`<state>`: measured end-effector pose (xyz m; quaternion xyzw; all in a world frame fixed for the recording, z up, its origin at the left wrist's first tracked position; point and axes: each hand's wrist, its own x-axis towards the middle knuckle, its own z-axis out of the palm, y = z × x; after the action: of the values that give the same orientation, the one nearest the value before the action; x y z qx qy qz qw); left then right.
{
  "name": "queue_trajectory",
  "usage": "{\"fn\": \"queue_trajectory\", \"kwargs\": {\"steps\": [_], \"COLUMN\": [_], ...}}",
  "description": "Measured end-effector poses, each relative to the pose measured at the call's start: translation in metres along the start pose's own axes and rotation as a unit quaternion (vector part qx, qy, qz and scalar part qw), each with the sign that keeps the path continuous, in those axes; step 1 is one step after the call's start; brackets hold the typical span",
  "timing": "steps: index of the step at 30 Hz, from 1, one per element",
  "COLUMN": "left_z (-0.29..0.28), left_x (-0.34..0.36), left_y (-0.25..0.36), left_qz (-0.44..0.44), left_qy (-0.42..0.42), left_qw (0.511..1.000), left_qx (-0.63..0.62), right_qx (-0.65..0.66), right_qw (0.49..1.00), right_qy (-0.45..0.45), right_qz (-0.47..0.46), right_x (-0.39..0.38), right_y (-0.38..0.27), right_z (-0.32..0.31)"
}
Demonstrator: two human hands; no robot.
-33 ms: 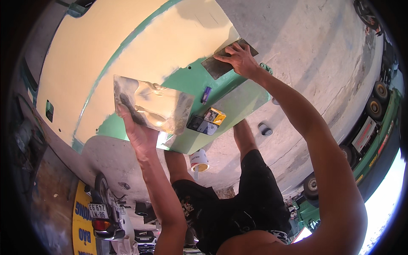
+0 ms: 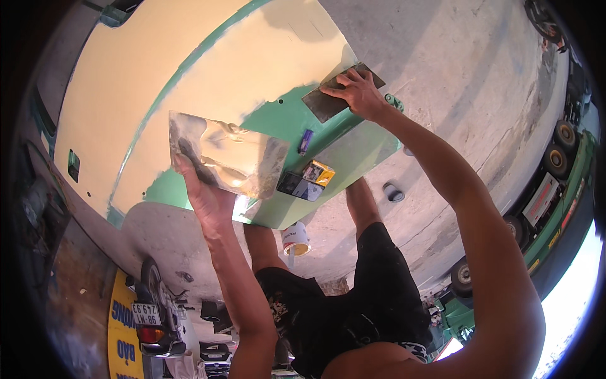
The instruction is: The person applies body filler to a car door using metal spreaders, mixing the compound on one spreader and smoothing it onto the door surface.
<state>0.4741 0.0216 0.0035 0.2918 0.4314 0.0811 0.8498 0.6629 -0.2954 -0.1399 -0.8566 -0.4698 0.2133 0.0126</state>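
A large vehicle panel [image 2: 139,69], cream filler over green paint, lies beneath my hands. My left hand [image 2: 202,196] grips a square board [image 2: 252,158] smeared with a mound of cream paste, its fingers mostly under the board. My right hand [image 2: 360,95] holds a dark flat spreader [image 2: 319,104] against the panel's upper right edge. Between them on the green area are a small purple object [image 2: 305,141], a dark phone [image 2: 293,184] and a small yellow box [image 2: 320,172].
A white bucket [image 2: 295,237] stands by my legs below the panel's edge. A grey cup-like object [image 2: 393,192] is on the concrete [image 2: 442,76]. A motorbike [image 2: 158,309] and yellow signboard [image 2: 120,335] are lower left; a green truck [image 2: 555,202] is at right.
My right hand and the dark spreader have shifted slightly down and to the right along the panel's edge. My left hand and the board look unchanged.
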Motion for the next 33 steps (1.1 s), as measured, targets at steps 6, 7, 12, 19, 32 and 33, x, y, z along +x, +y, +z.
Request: {"fn": "queue_trajectory", "kwargs": {"steps": [6,7,12,19,32,33], "left_z": [0.018,0.021,0.036,0.001,-0.015,-0.015], "left_x": [0.010,0.012,0.022,0.023,0.013,0.013], "left_y": [-0.014,-0.021,-0.048,0.023,-0.012,-0.014], "left_qz": [0.015,0.006,0.015,0.100,0.028,0.029], "left_qy": [-0.031,-0.010,0.029,0.076,0.035,0.035], "left_qw": [0.999,1.000,0.999,0.992,0.999,0.999], "left_qx": [0.018,0.015,0.041,0.028,-0.017,-0.013], "right_qx": [0.178,0.441,0.719,0.124,0.003,0.026], "right_qw": [0.983,0.885,0.662,0.970,0.981,0.988], "right_qy": [0.023,-0.004,0.065,-0.198,0.190,0.152], "right_qz": [0.040,0.147,0.203,-0.064,-0.037,0.000], "right_x": [0.017,0.022,0.017,0.054,0.214,0.207], "right_y": [-0.028,-0.048,-0.099,-0.054,0.047,0.042], "right_z": [-0.083,-0.126,-0.194,-0.146,-0.071,-0.070]}}
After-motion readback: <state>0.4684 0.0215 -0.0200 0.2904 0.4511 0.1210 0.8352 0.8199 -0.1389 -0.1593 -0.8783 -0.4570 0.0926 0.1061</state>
